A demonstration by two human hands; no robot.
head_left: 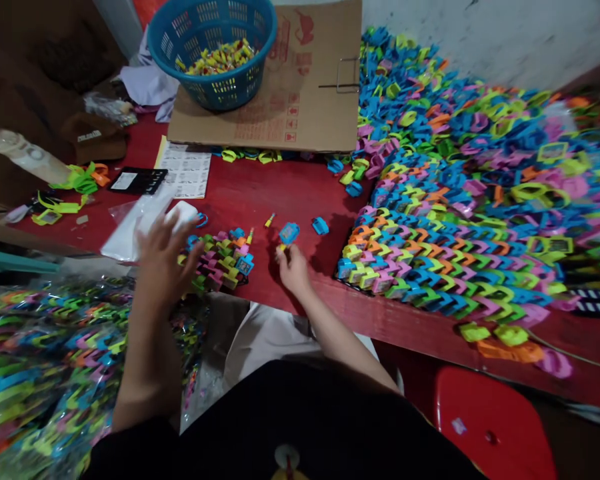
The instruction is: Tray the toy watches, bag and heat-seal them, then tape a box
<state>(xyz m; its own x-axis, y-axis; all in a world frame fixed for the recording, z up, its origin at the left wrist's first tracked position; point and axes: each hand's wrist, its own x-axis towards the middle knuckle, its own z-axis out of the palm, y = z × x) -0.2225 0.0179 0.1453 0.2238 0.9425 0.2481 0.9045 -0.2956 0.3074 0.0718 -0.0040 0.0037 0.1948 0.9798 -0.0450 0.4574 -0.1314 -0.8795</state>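
Note:
My left hand [166,257] is raised with its fingers spread, beside a cluster of colourful plastic toy watches [220,260] and over clear plastic bags [135,233]. My right hand [294,270] is closed in a pinch, with a small yellow piece [282,248] at its fingertips. Touching or just beyond those fingertips is a blue toy watch [289,233]; which of the two I cannot tell. Another blue watch [321,225] lies to its right. A small yellow-and-red piece [269,220] rests on the red table [275,187], and a similar one lies against the cluster.
A blue basket [215,83] of small yellow pieces stands on a cardboard sheet [320,113] at the back. Rows of toy watches [430,267] and a loose heap [460,140] fill the right. Bagged watches [55,367] lie at lower left; a red stool [495,420] is lower right.

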